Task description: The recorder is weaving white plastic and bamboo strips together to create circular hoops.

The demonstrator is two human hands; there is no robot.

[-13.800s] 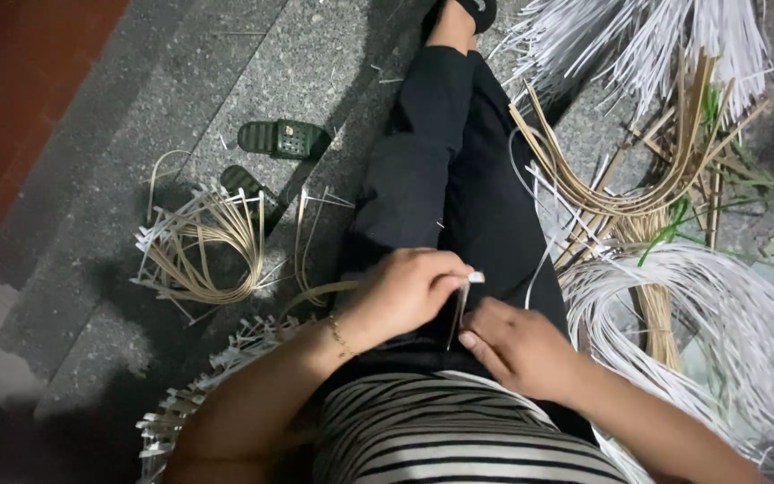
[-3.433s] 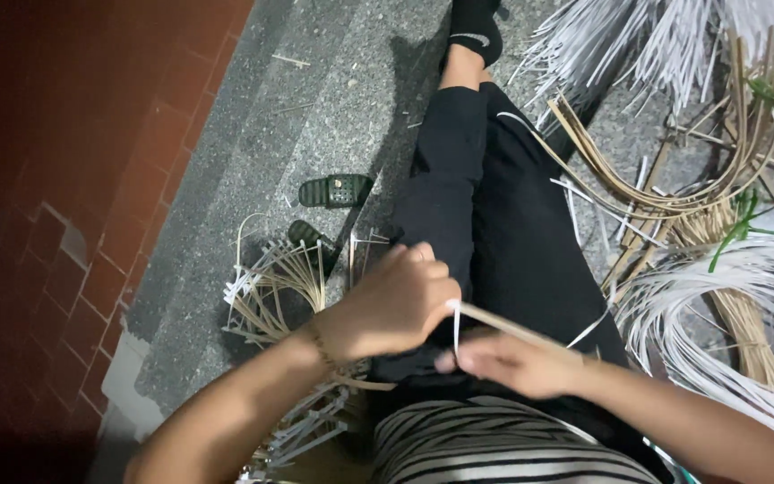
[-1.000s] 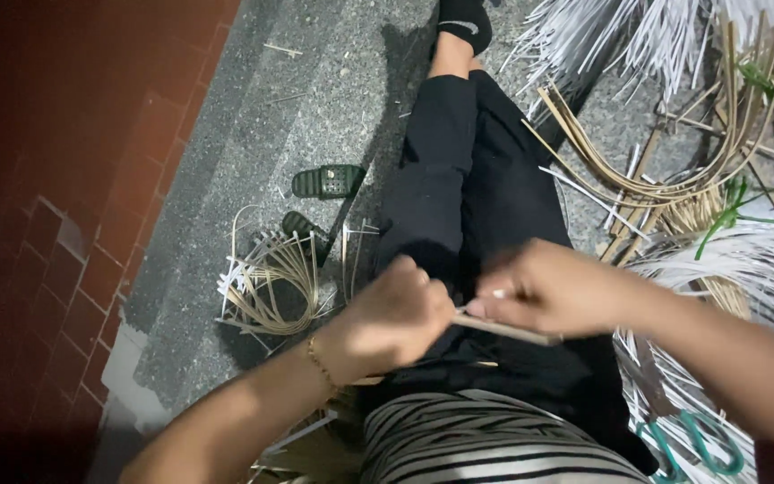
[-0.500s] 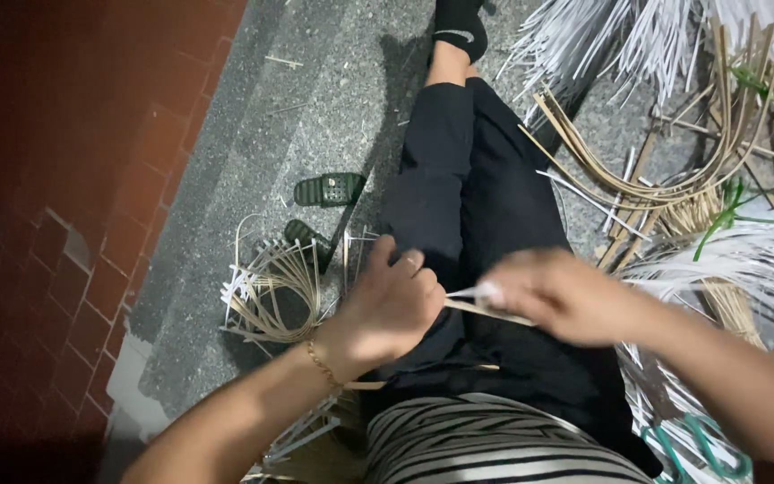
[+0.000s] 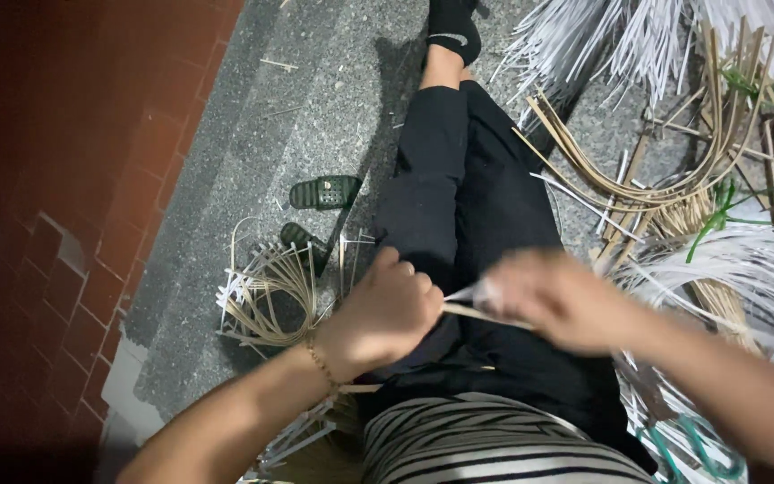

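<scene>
Left hand [image 5: 387,314] closed on strip [image 5: 472,314]; right hand [image 5: 557,300] blurred, grip unclear. Probably light, thin, springy; best pinched near the end.

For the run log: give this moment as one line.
left hand: shut on thin strip | right hand: blurred, at strip's other end | over lap | strip bundle on floor, left

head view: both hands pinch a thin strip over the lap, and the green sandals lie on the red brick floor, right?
Not quite. The head view shows both hands, left hand and right hand, on the strip over the lap, but the sandals lie on the grey stone floor, beside the red brick.
</scene>
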